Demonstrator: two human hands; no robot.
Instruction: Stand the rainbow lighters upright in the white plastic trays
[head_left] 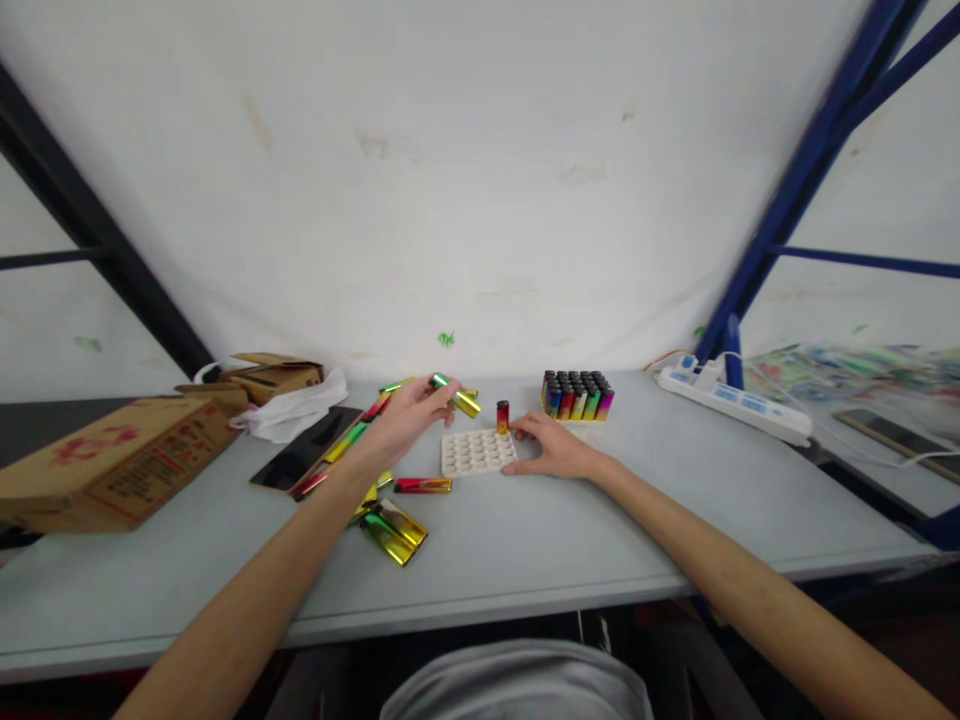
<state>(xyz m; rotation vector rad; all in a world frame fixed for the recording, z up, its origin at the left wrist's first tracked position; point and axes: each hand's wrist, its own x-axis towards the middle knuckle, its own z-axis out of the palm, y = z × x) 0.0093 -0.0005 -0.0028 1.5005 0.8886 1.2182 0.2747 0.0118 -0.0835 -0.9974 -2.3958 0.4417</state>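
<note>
While the left hand point(414, 412) hung at 10 o'clock from the tray point(478, 454), its fingers pinched a green-gold lighter point(459, 396), tilted with its gold end down toward 4 o'clock, just beyond the tray's far edge. The tray sat mid-desk, and a red lighter point(503, 417) stood upright at its 1 o'clock corner. At 3 o'clock, the right hand point(553, 447) curved around the tray's right end, thumb and forefinger parted, a fingertip near the red lighter's foot; I could not tell whether they gripped.

A wide strip of desk point(540, 545) ran from the tray to the front edge at 6 o'clock, with more room toward 4 o'clock. At 2 o'clock, apart from the tray, a block of upright lighters point(576, 400) stood near the wall point(480, 200); farther out lay a power strip point(731, 402). Toward 8 o'clock room was tighter: a flat lighter point(421, 485) lay just beside the tray, and a gold-green pair point(394, 530) lay nearer the front edge. Cartons crowded 9 o'clock, the large carton point(142, 455) reaching the picture's left border.
</note>
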